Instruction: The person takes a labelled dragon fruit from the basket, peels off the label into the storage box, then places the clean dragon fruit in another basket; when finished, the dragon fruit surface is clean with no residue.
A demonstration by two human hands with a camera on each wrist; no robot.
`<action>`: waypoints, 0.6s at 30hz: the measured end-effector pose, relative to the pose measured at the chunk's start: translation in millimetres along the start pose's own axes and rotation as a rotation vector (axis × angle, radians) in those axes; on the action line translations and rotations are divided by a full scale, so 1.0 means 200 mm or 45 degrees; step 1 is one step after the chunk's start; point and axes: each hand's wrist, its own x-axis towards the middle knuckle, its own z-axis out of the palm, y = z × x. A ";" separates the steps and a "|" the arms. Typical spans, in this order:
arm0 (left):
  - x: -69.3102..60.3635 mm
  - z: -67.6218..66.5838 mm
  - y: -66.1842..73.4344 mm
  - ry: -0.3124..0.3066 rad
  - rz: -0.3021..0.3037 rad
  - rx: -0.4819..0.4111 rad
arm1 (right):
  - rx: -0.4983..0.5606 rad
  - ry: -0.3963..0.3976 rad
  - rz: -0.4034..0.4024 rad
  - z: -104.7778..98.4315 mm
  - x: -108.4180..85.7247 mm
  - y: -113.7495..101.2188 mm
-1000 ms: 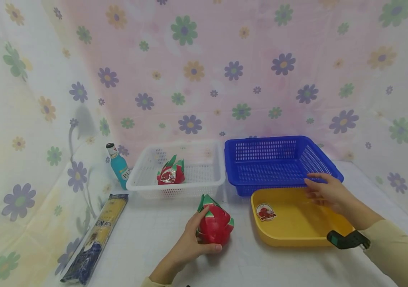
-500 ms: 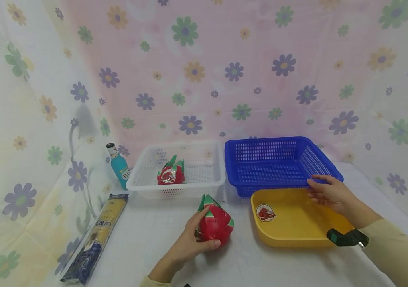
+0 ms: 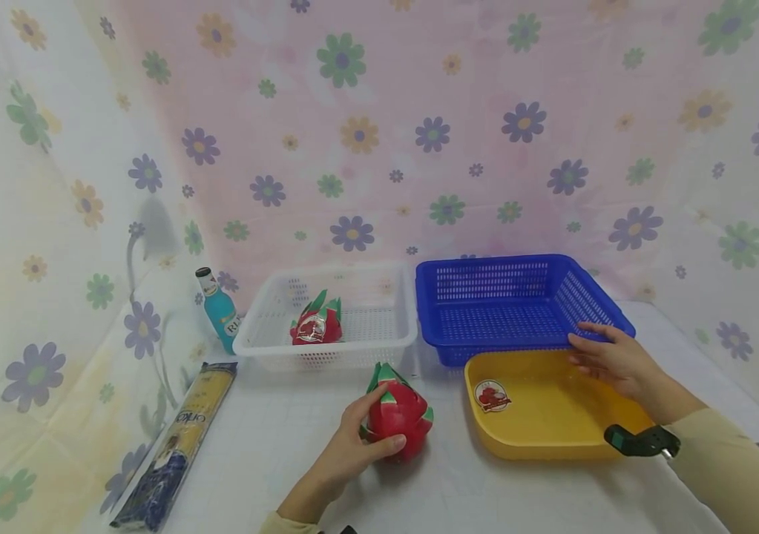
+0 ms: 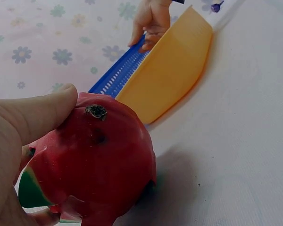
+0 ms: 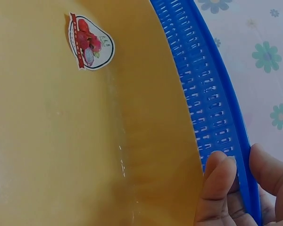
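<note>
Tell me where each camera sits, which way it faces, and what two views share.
Head: worn on the head, facing forward and down over the table; left hand, right hand and sleeves show.
Left wrist: worn there, facing past the held red fruit toward the yellow tub; left hand close, right hand beyond.
Right wrist: worn there, facing the yellow tub and blue basket; only the right hand shows.
Both wrist views share yellow tub, blue basket and right hand.

Glossy red dragon fruit (image 3: pixel 406 417) with green-edged scales, hand-held, leafy crown pointing up and back, dark stem scar at the opposite end, in front and to the left of shallow blue perforated basket (image 3: pixel 494 320), rectangular, sitting upright, rim pinched near front right corner.
</note>
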 end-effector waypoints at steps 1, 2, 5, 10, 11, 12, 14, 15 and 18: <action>0.00 0.00 0.00 0.000 -0.002 -0.005 | 0.003 0.002 -0.006 0.00 0.00 0.00; 0.00 0.00 0.00 0.000 -0.002 -0.008 | 0.006 0.002 -0.012 0.00 0.00 0.01; 0.00 0.00 0.00 0.002 -0.008 -0.015 | 0.018 -0.008 -0.024 0.00 0.00 0.01; 0.01 0.00 0.01 0.023 -0.009 -0.042 | 0.045 -0.031 -0.035 0.00 0.00 0.01; 0.01 0.01 0.01 0.031 -0.007 -0.051 | 0.046 -0.033 -0.039 -0.01 0.00 0.01; 0.01 0.01 0.01 0.037 -0.005 -0.059 | 0.047 -0.035 -0.041 -0.01 0.00 0.01; 0.01 0.01 0.01 0.053 -0.001 -0.068 | 0.041 -0.037 -0.045 -0.01 0.00 0.01; 0.01 0.01 0.01 0.062 -0.001 -0.071 | 0.035 -0.034 -0.046 0.00 0.00 0.01; 0.01 0.02 0.01 0.081 -0.003 -0.077 | 0.020 -0.025 -0.045 0.00 -0.01 0.01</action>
